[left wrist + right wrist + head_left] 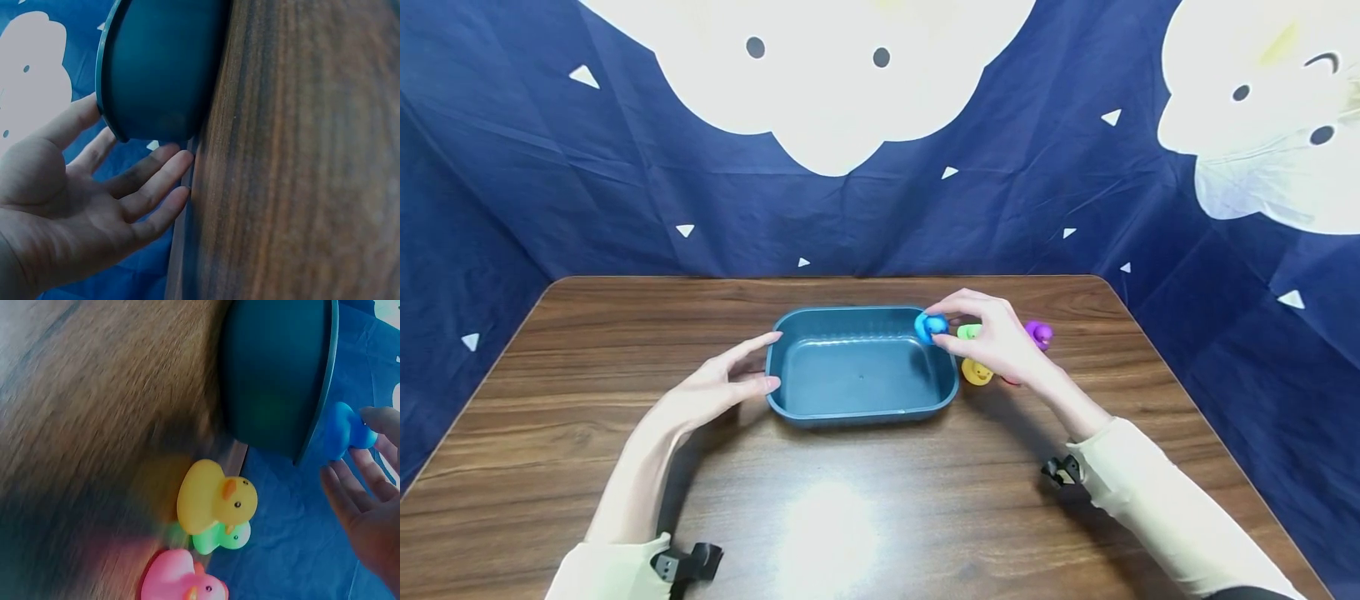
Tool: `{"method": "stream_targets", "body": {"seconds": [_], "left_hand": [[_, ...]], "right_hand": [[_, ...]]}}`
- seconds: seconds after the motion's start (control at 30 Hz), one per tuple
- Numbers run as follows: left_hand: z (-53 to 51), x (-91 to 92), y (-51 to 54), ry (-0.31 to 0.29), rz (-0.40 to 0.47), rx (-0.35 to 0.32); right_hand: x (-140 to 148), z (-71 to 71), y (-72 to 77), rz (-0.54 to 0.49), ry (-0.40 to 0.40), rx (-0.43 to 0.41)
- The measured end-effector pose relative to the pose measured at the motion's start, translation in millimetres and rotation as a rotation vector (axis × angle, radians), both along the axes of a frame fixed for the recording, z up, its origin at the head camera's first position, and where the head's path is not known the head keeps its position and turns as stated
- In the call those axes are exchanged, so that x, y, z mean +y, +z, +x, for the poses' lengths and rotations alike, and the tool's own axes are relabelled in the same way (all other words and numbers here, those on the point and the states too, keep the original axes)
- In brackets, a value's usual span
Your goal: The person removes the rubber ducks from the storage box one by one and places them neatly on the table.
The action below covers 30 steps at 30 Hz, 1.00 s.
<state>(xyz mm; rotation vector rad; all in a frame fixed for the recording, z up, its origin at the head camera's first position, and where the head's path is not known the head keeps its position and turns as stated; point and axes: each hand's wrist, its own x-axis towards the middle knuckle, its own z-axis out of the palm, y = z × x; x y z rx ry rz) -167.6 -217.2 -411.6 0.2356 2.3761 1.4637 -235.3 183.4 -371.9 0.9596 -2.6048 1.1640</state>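
A blue rubber duck [931, 327] is pinched between the thumb and fingers of my right hand [1000, 337], above the right end of a teal plastic basin [861, 379]. My left hand [711, 392] touches the basin's left rim with thumb and fingertips; in the left wrist view the fingers of the left hand [106, 181] are spread and fairly straight. Just right of the basin a yellow duck [977, 372] and a green duck [967, 332] stand on the table. The right wrist view also shows a pink duck [178, 578] beside them.
A purple duck [1039, 334] stands behind my right hand, farther right. All of this is on a brown wooden table [715, 492], with a dark blue cloth [850, 221] printed with white clouds hanging round its back and sides.
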Motion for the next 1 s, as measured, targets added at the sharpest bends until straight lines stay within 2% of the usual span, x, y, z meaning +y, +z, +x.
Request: {"method": "stream_targets", "body": {"seconds": [0.63, 1.0], "left_hand": [[1.2, 0.3, 0.8, 0.003, 0.004, -0.009], [2.2, -0.4, 1.6, 0.003, 0.007, -0.014]], "right_hand": [[30, 7.8, 2.3, 0.01, 0.0, 0.026], [43, 6.7, 0.8, 0.009, -0.017, 0.045]]}}
